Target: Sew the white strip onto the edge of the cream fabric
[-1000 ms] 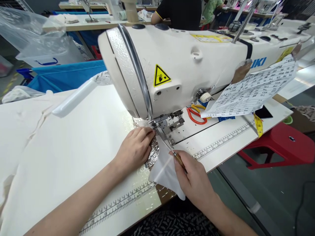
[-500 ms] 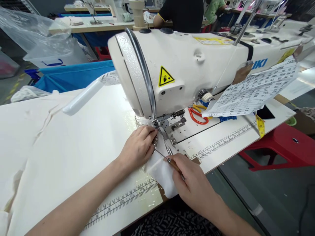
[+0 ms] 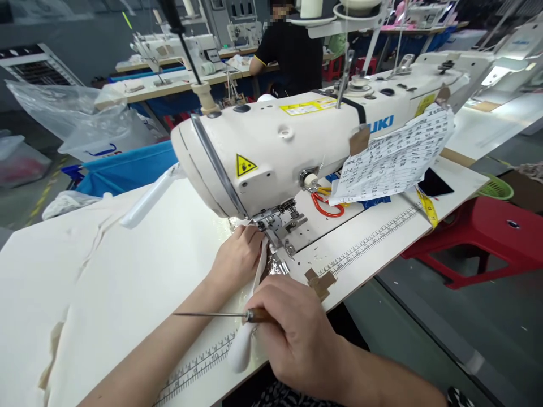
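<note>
A white sewing machine [image 3: 254, 152] stands over the white table. My left hand [image 3: 240, 254] is closed on white fabric [image 3: 241, 347] right beside the presser foot [image 3: 275, 226], its fingertips partly hidden there. The fabric runs from the needle area down to the table's front edge. In my right hand [image 3: 297, 333] is an awl [image 3: 257, 315], gripped by its wooden handle, its metal spike pointing left above my left forearm. My right hand is in front of the fabric's lower part and hides some of it.
Red-handled scissors [image 3: 326, 206], a handwritten sheet [image 3: 394, 152], a yellow tape measure [image 3: 427, 209] and a dark flat object [image 3: 436, 182] are on the right. A red stool [image 3: 500, 232] stands beyond the table edge. Blue cloth [image 3: 127, 169] hangs behind. A person [image 3: 292, 51] sits farther back.
My right hand has moved toward me, and the awl's tip has left the fabric near the foot and now points left. The camera view has shifted. My left hand stays by the foot.
</note>
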Tool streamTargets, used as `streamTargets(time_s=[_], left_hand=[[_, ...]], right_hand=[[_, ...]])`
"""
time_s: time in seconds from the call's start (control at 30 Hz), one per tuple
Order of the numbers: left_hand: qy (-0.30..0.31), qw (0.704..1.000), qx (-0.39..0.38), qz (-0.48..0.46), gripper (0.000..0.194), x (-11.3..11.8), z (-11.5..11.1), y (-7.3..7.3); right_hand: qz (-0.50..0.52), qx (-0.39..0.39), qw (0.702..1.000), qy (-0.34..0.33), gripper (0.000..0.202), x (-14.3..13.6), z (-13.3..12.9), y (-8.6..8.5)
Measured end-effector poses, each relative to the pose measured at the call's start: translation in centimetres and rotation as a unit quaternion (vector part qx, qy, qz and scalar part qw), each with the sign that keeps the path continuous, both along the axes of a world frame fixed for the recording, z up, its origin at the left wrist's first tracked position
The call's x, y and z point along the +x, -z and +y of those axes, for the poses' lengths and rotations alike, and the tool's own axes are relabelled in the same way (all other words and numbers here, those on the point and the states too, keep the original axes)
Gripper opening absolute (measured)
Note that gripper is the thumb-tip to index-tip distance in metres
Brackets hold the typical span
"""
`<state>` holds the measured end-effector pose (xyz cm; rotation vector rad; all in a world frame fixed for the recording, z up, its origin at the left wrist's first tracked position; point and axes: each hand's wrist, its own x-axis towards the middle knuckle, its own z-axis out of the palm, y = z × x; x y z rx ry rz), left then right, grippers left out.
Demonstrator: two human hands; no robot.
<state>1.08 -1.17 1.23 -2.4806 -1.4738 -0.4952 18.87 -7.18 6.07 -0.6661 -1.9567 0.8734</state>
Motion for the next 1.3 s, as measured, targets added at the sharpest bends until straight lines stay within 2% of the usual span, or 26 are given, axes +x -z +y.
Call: streamTargets(time_s=[0.1,0.17,0.3,0.37,0.53,0.67,0.83,1.0,1.3], left_hand=[[-0.037,0.999,0.03,0.026,0.024,0.5,0.2,0.4],[-0.058,0.997,0.043,0.011,0.022,0.6,0.2,0.5],[-0.047,0.994,0.028,-0.09,0.021,-0.1,0.2,0.8],[-0.026,0.988,0.002,-0.15,0.023,-0.6,0.4,1.0],[-0.034,0.964,-0.071,-0.254,0.025,-1.4,0.8,0.9],[-0.051,0.951,-0.105,-0.286,0.027,-1.5,0.9,0.5],[-0.059,0.946,-0.115,-0.298,0.025,-1.8,1.1,0.7],[-0.068,0.951,-0.11,-0.281,0.024,-1.9,1.3,0.8],[-0.074,0.949,-0.116,-0.283,0.027,-1.9,1.4,0.7]], right_hand=[[0.016,-0.009,1.0,0.018,0.019,0.2,-0.4,0.4],[0.029,-0.039,0.999,0.017,0.018,1.1,-0.7,0.7],[0.001,-0.118,0.993,0.006,0.018,3.8,-0.8,1.5],[-0.046,-0.134,0.989,0.031,0.018,4.7,-0.3,2.0],[-0.212,-0.092,0.963,0.136,0.021,4.4,2.0,3.8],[-0.264,-0.02,0.95,0.168,0.026,3.0,3.5,4.8],[-0.281,0.025,0.944,0.17,0.025,2.0,4.1,5.0],[-0.281,0.016,0.948,0.149,0.027,1.9,4.1,5.2],[-0.273,0.017,0.95,0.152,0.028,1.8,4.4,5.3]])
